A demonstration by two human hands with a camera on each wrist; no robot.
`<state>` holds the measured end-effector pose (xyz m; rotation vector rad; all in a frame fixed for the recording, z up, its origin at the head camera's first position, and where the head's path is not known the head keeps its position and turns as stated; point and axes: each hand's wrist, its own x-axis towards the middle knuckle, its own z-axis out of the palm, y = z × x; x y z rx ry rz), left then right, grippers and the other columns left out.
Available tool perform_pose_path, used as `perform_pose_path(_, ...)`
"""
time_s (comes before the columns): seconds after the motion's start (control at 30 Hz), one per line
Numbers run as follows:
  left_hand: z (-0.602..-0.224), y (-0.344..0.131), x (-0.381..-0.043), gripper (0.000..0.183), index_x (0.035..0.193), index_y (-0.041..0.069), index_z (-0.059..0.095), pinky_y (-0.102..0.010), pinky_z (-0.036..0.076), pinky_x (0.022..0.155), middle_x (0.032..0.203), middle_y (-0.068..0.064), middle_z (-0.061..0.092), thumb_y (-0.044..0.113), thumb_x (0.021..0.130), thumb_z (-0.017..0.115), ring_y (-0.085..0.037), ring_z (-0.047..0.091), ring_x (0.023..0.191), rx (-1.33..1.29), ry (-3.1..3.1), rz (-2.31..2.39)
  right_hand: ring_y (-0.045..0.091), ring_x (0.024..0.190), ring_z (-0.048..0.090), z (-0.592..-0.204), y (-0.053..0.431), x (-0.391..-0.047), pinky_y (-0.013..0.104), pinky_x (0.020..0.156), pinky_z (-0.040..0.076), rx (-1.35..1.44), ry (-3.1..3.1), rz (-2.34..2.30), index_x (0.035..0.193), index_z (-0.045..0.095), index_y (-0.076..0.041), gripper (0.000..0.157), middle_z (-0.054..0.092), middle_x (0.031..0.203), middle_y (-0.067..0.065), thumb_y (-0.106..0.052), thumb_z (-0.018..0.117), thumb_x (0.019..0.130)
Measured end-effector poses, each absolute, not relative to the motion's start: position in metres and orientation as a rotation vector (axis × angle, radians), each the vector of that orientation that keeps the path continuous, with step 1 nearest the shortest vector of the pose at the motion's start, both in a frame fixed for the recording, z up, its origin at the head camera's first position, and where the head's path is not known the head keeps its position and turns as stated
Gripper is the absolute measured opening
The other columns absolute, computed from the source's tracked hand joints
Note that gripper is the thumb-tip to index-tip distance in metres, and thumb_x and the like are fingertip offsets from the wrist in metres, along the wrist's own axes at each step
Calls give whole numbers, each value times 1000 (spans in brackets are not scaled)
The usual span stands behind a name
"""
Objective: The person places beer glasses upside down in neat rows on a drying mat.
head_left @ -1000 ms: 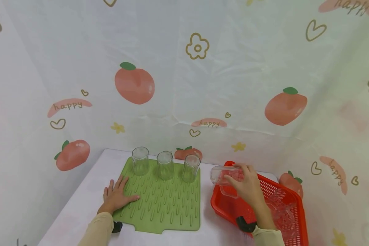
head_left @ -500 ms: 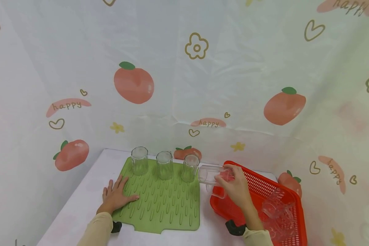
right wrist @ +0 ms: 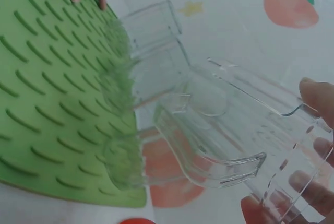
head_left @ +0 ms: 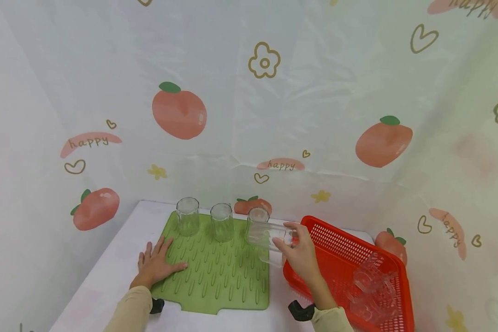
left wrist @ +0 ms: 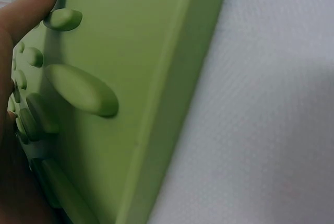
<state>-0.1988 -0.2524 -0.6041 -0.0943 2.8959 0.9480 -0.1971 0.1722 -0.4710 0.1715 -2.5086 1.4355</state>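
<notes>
My left hand [head_left: 154, 267] rests with spread fingers on the left edge of a green ridged drying mat [head_left: 216, 288]. Three clear mugs stand in a row along the mat's back: a left mug [head_left: 187, 219], a middle mug [head_left: 222, 223] and a right mug [head_left: 255, 213]. With thumb and fingers, my right hand [head_left: 303, 258] grips one end of another clear mug [head_left: 267, 236], which lies sideways in the air, overlapping the right mug in the head view. In the right wrist view, the held mug's handle [right wrist: 224, 171] points down, and fingertips show through the clear wall.
A red perforated basket [head_left: 344, 240] stands on the right of the white table [head_left: 108, 286]. Several clear mugs [head_left: 373, 290] lie jumbled in its right part. A printed white sheet [head_left: 232, 115] hangs behind and at the sides.
My right hand has carried the sideways mug left, from above the basket to the mat's right edge. The left hand stays on the mat.
</notes>
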Motion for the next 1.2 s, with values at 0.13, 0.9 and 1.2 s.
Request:
perform_pose_path(0.13,-603,-253,-200,115,160,11,25,-81,-5,115,169,-26,8,72,75,74,-63,-5,151,-89,2916,908,30,113,57,-475,163,-200,18,78,57,218,-2482,1490,130,60,-16,51,58,127,7,-25,83,86)
perform_pose_path(0.9,-607,-250,-204,114,159,10,28,-82,-3,114,169,-26,10,71,74,75,-64,-2,150,-75,2936,904,28,117,58,-499,114,-205,26,84,58,463,-2409,1622,136,57,-8,54,57,133,8,-25,80,90)
perform_pose_path(1.2,-600,-251,-197,112,159,10,31,-83,2,113,167,-28,14,71,75,74,-66,2,148,-64,2931,850,29,122,57,-513,99,-202,28,87,55,530,-2433,1691,135,58,-18,51,56,135,4,-27,80,90)
